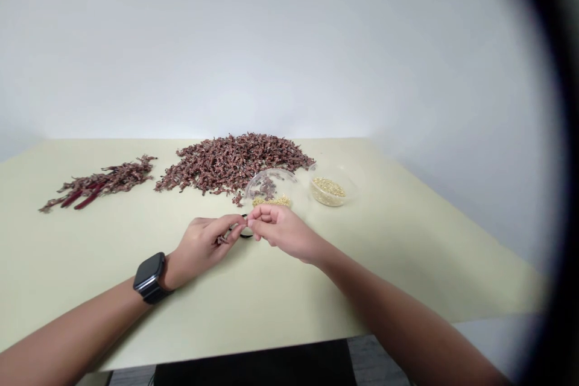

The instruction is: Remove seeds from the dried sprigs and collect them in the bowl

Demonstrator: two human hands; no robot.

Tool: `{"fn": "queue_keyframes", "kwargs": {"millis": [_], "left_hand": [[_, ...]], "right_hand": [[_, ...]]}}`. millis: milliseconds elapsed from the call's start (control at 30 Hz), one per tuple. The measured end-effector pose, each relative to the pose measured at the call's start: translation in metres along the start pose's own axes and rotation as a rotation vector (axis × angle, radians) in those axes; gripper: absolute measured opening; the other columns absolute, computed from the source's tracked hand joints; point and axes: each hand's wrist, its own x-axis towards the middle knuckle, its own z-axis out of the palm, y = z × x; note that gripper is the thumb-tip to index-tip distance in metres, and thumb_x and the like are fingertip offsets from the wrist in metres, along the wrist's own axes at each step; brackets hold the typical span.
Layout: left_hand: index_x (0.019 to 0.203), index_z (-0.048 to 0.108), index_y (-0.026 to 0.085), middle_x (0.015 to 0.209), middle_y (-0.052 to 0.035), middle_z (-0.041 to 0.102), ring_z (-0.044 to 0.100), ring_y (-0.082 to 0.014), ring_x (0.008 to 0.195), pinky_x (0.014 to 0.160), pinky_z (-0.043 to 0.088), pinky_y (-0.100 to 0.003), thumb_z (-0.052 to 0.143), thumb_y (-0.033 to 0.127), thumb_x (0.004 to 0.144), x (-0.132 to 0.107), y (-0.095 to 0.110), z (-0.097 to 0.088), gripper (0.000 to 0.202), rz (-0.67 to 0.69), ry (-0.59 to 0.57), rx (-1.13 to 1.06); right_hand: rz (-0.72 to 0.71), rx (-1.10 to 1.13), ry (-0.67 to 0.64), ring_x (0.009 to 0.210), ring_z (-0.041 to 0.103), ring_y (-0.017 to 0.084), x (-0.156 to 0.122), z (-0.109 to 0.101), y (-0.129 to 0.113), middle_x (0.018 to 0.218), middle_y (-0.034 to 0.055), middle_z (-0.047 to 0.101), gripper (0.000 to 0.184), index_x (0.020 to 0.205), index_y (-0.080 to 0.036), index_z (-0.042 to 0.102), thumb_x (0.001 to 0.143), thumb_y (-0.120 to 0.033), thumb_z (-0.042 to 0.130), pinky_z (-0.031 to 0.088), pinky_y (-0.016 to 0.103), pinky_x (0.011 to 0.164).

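My left hand (205,244), with a black smartwatch (149,277) on its wrist, is curled and pinches a small reddish-brown sprig (222,240) between thumb and fingers. My right hand (278,229) meets it fingertip to fingertip, its fingers pinched on the same small piece. Both hands hover just above the pale green table (407,241), in front of a small dark ring-like object (246,234) that is mostly hidden behind the fingers.
A large heap of reddish-brown dried sprigs (235,160) lies behind the hands. A smaller bundle with red stems (97,184) lies at the left. A tilted clear dish (271,187) holds brown bits and yellowish grains. A second clear bowl (329,190) holds yellowish grains.
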Motion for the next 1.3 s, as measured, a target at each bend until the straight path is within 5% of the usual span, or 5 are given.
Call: {"fn": "queue_keyframes", "kwargs": {"millis": [400,800,1300], "left_hand": [[0.106,0.068,0.020,0.058,0.0063,0.060,0.049,-0.0062,0.044,0.052,0.038,-0.018,0.058,0.024,0.102,0.002,0.003,0.000,0.012,-0.006,-0.019,0.005],[0.113,0.068,0.019,0.072,0.0014,0.072,0.058,-0.0075,0.051,0.056,0.042,-0.020,0.060,0.022,0.100,-0.002,-0.003,0.003,0.015,0.070,-0.030,0.076],[0.114,0.065,0.022,0.070,0.0045,0.068,0.058,-0.0075,0.052,0.057,0.042,-0.019,0.060,0.024,0.100,-0.006,-0.006,0.005,0.015,-0.089,-0.144,-0.058]], "right_hand": [[-0.033,-0.131,0.025,0.061,0.047,0.010,-0.001,0.001,0.001,0.077,-0.0018,0.066,0.020,0.093,-0.022,0.063,0.097,-0.041,0.060,0.035,0.025,0.055],[-0.090,-0.199,0.063,0.058,0.046,0.010,-0.001,0.005,0.000,0.068,-0.0030,0.057,0.016,0.083,-0.020,0.064,0.093,-0.033,0.059,0.031,0.026,0.054],[-0.102,-0.204,0.104,0.059,0.038,0.010,-0.002,0.009,0.002,0.063,-0.0059,0.045,0.015,0.079,-0.019,0.062,0.089,-0.030,0.062,0.027,0.026,0.052]]}}
